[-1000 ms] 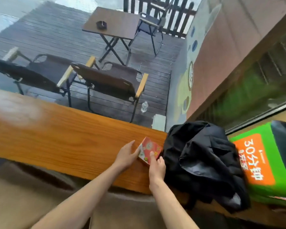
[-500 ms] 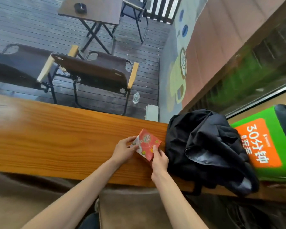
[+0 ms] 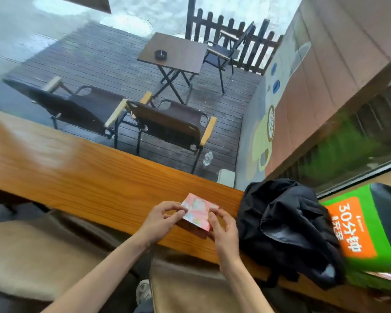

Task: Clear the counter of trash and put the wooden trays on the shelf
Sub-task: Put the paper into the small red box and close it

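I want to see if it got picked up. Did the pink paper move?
Yes. The pink paper packet now sits a bit farther left of the black jacket, gripped by both the left hand and right hand.

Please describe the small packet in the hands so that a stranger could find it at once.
Find the long wooden counter below the window. Near its right end, left of the black jacket, the left hand and right hand hold a flat packet. It alone is pink-red and patterned.

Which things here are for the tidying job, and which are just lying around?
For the job:
red patterned wrapper, held by left hand and right hand
wooden counter

Just lying around:
black jacket
green delivery bag
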